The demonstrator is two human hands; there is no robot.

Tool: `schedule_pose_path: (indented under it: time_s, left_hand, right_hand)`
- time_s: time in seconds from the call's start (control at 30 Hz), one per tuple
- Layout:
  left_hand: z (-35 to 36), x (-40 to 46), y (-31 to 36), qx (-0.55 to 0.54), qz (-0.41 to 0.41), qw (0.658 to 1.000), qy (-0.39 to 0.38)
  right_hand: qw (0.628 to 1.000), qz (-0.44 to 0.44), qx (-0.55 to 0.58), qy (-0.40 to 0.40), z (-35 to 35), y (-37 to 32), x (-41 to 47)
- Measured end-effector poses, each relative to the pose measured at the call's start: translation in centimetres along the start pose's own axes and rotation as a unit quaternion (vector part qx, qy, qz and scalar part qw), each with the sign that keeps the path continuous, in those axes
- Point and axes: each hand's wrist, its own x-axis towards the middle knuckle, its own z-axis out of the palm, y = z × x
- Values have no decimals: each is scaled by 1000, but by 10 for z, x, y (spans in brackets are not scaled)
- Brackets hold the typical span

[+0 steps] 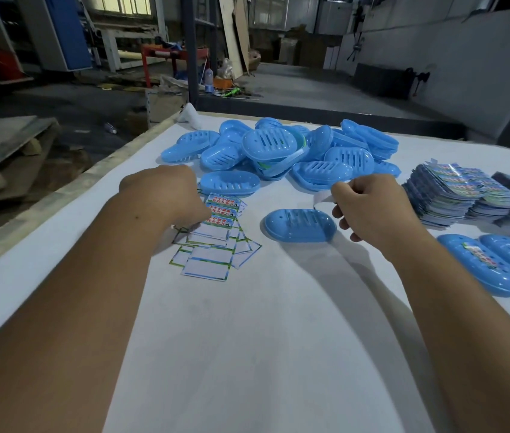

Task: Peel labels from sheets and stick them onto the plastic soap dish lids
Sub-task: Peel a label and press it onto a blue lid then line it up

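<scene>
**Label in the right fingers, left hand down on the sheets**

From my remote seat I see my left hand point(166, 195) knuckles-up on the small heap of label sheets point(216, 242), its fingers curled under and bearing on the top sheet point(224, 207), the one that still carries printed labels. The fingertips are hidden beneath the hand, so I cannot tell whether they pinch the sheet or only press it.

My right hand point(372, 210) hangs just past the right end of a single blue soap dish lid point(300, 225). Thumb and forefinger are closed together on a peeled label point(322, 200), which curls pale side toward me just above the lid's far right edge; whether it touches the plastic I cannot tell. The other fingers are loosely bent below it.

That lid lies dome-up, slots showing, between my two hands on the white table cover point(247, 339). Beyond it sits a loose pile of blue lids point(278, 151), some resting on others. At the right edge, a row of labelled lids point(481, 267) lies side by side, printed stickers on their tops. Behind them are stacks of unused label sheets point(453, 195), fanned and uneven.

The sheets under my left hand lie overlapped at odd angles, the lower ones showing blank white centres with green borders.

Past the table is a dim workshop: concrete floor, a wooden pallet point(7, 151) at left, a red metal stand point(172, 62) and boards leaning against a post.
</scene>
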Motion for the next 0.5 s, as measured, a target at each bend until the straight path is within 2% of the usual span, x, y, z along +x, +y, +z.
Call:
schedule_pose_path:
  time_s: [0.07,0.17,0.3,0.4,0.5]
  left_hand:
    - [2,2,7,-109,39,993,15]
    - [7,1,25,-252,109,960,54]
    - [16,-6,49,-430,172,883,77]
    - [19,-13,62,-503,202,839,46]
    - [20,-17,67,-518,228,824,19]
  right_hand:
    - [1000,2,-6,-3,0,-1,-1]
    - [1000,-3,-15,-6,1,-4,-3]
    - [1000,-19,-7,-4,5,-10,-9]
    - [998,-56,-1,0,9,-15,-14]
    - [996,-84,0,8,10,-19,-17]
